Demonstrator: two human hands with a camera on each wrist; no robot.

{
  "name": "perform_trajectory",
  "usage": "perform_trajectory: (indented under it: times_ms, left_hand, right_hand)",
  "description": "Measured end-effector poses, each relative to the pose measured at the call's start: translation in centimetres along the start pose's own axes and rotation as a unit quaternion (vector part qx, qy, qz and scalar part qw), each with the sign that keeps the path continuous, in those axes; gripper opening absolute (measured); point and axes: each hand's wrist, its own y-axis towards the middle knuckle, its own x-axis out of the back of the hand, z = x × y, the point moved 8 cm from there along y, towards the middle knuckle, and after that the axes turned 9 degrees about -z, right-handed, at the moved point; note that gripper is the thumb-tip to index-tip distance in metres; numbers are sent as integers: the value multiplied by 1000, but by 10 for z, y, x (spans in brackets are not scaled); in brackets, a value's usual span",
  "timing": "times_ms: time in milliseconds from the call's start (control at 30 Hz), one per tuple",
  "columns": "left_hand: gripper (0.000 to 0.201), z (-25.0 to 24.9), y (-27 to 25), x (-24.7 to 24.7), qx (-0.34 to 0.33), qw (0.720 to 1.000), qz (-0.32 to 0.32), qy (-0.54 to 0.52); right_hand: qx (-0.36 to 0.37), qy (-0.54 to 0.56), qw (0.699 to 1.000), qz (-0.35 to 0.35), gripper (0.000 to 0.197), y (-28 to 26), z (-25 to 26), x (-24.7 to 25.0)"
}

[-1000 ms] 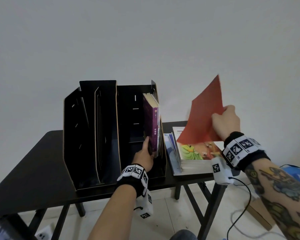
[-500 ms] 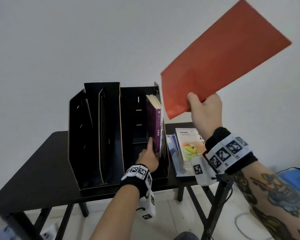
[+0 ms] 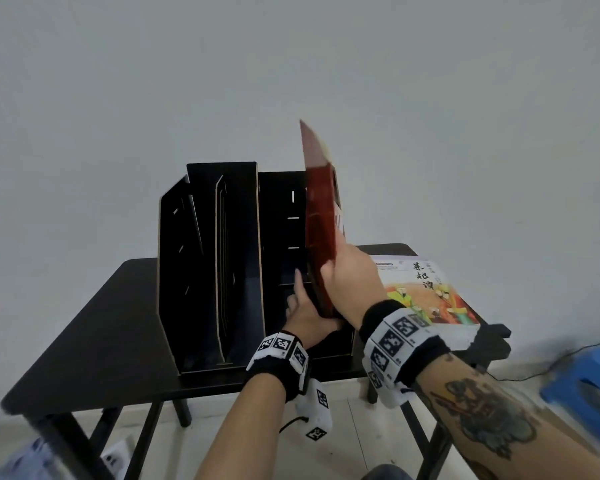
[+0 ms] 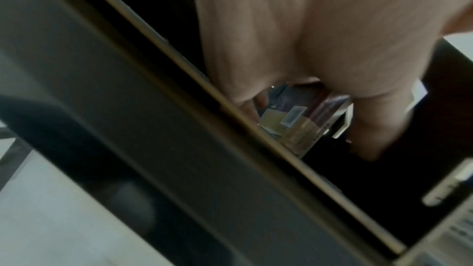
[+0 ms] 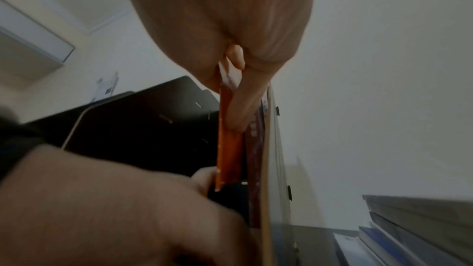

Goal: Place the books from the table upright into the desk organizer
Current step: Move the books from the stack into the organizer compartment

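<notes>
My right hand (image 3: 347, 271) pinches a thin red book (image 3: 321, 216) near its lower edge and holds it upright, edge-on, in the mouth of the rightmost slot of the black desk organizer (image 3: 236, 258). In the right wrist view the red book (image 5: 227, 159) stands just left of a purple book (image 5: 254, 159) that leans on the slot's right wall. My left hand (image 3: 305, 313) reaches into the same slot, index finger straight up beside the red book and gripping nothing. A stack of books (image 3: 426, 292) lies flat on the table, right of the organizer.
The organizer's two left slots hold nothing. The black table (image 3: 118, 323) has bare surface left of the organizer, and its right edge lies just past the stack. On the floor are a blue stool (image 3: 586, 382) and a cable (image 3: 551, 365) at right.
My right hand brought the red book from the stack up high, then down and left, turning it upright into the organizer's right slot. My left hand stayed in the slot by the purple book.
</notes>
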Motion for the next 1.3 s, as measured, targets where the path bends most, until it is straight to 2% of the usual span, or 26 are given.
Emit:
perform_trajectory:
  times_ms: [100, 200, 367, 533, 600, 700, 767, 833, 933, 1000, 1100, 1200, 1300]
  left_hand:
    - [135, -5, -5, 1, -34, 999, 8, -20]
    - [114, -10, -6, -3, -76, 997, 13, -17]
    - [88, -7, -4, -3, -88, 995, 30, -30]
    - [86, 1, 3, -8, -90, 995, 43, -14]
    - [82, -3, 2, -4, -113, 992, 42, -24]
    - [85, -6, -2, -2, -137, 989, 54, -33]
    - [81, -6, -2, -3, -128, 990, 59, -11]
    - [70, -4, 0, -6, -102, 993, 61, 25]
    - [39, -1, 1, -9, -94, 988, 66, 103]
    - [41, 2, 5, -10, -105, 988, 56, 102]
    - [61, -1, 5, -10, -120, 989, 63, 60]
    - [80, 0, 7, -11, -123, 991, 58, 12]
    - [78, 8, 13, -12, -121, 991, 50, -25]
  right_hand:
    - [-5, -18, 999, 25, 76, -9, -4, -12]
    - [-3, -79, 996, 33, 78, -17, -7, -25]
    - [-39, -61, 996, 44, 79, -21, -16, -41]
    - [-45, -45, 997, 36, 81, -22, -20, -47]
    - [-49, -37, 997, 39, 81, -23, -20, -48]
    - [-58, -38, 997, 39, 77, -24, -19, -48]
    - [-58, -31, 997, 33, 73, -24, -17, -47]
    - [-63, -20, 997, 29, 70, -23, -16, -45]
    - [-58, -41, 997, 27, 71, -23, -13, -40]
    - [-60, -52, 996, 33, 71, -23, -13, -38]
    - [-58, -65, 996, 35, 72, -21, -14, -39]
    - [-63, -52, 996, 37, 64, -21, -17, -40]
    - [-56, -50, 997, 22, 49, -21, -18, -38]
